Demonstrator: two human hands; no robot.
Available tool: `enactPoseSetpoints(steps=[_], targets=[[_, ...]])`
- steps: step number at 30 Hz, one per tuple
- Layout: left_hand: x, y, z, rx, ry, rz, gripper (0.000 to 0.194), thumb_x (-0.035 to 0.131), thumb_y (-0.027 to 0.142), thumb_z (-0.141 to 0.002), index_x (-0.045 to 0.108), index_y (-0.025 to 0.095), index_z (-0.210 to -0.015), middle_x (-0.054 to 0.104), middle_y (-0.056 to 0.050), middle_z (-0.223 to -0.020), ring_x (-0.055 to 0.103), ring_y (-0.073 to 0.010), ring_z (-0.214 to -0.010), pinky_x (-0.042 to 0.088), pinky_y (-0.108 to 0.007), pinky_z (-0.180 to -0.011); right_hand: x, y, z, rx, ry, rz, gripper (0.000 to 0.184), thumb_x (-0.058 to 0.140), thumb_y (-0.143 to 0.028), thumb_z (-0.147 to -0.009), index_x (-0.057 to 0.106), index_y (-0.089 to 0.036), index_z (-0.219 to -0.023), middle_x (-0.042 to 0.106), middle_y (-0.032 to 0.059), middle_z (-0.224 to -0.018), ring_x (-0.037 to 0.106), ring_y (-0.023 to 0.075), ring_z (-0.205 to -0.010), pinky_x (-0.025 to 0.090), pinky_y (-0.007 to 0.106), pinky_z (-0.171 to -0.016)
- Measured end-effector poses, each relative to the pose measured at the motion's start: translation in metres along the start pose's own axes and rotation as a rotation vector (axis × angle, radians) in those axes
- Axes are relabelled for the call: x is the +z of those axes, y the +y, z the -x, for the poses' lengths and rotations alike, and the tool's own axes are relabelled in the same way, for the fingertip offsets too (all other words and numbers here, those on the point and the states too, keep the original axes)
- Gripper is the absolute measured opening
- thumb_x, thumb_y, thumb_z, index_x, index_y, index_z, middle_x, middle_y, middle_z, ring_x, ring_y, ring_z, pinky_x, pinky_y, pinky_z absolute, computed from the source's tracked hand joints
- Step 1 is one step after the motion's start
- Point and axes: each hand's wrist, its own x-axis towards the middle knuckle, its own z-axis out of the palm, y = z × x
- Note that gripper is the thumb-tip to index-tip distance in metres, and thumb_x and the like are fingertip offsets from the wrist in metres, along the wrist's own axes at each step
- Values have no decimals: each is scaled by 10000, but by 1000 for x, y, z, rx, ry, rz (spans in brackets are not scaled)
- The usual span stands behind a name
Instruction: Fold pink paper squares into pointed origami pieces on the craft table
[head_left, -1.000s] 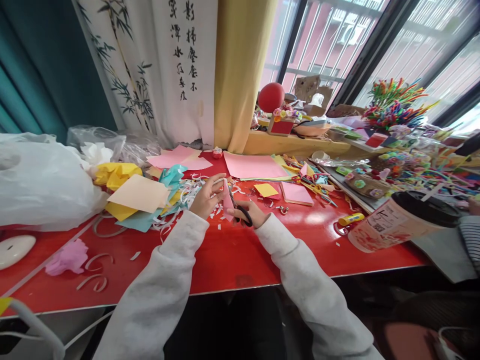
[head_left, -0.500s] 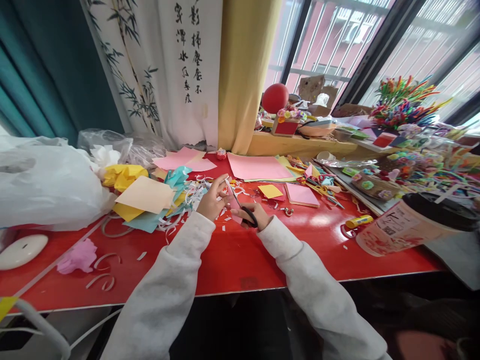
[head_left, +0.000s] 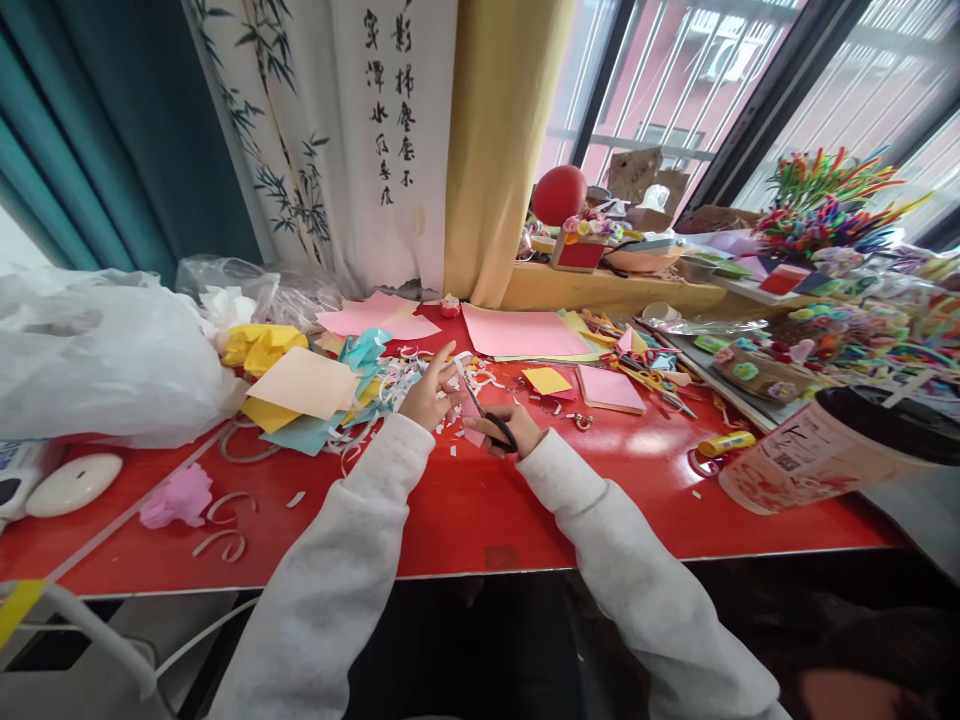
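My right hand (head_left: 514,425) is closed round the black handles of a pair of scissors (head_left: 501,430), whose blades point up and left. A small piece of pink paper (head_left: 470,408) is at the blades, its upper side between the fingers of my left hand (head_left: 431,392). The left index finger sticks up while the other fingers pinch. Both hands are above the red table (head_left: 480,520). White paper scraps (head_left: 409,375) lie behind and beside my left hand. Right of the scissors are a yellow square of paper (head_left: 547,380) and a stack of pink square paper (head_left: 611,388).
A white plastic bag (head_left: 105,360) and coloured sheets (head_left: 304,383) are on the left, near a crumpled pink paper (head_left: 178,497). To the right stand a lidded drink cup (head_left: 802,455) and a yellow glue stick (head_left: 725,444). Large pink paper (head_left: 525,332) lies at the back.
The view has shifted slightly left, so things appear further right. The pink paper has tilted and less of it shows; the scissor blades show more clearly along it. Both hands keep their hold.
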Motion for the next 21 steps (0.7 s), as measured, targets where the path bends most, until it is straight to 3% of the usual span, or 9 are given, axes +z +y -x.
enactPoseSetpoints(steps=[12, 21], targets=[[1, 10, 2, -18, -28, 56, 744, 639, 243, -631, 282, 368, -1272, 356, -51, -1325, 434, -41, -474, 371, -194, -403, 4, -8, 7, -49, 14, -68, 370, 664, -452, -547, 445, -160, -487, 443, -50, -348, 365, 59, -275, 235, 191, -286], [1, 12, 3, -18, -34, 73, 754, 642, 243, -623, 275, 352, -1273, 347, -72, -1329, 439, -39, -487, 361, -178, -382, 3, 0, 4, -91, 35, -28, 406, 649, -489, -544, 402, -175, -473, 431, -58, -328, 349, 63, -254, 226, 199, -276]])
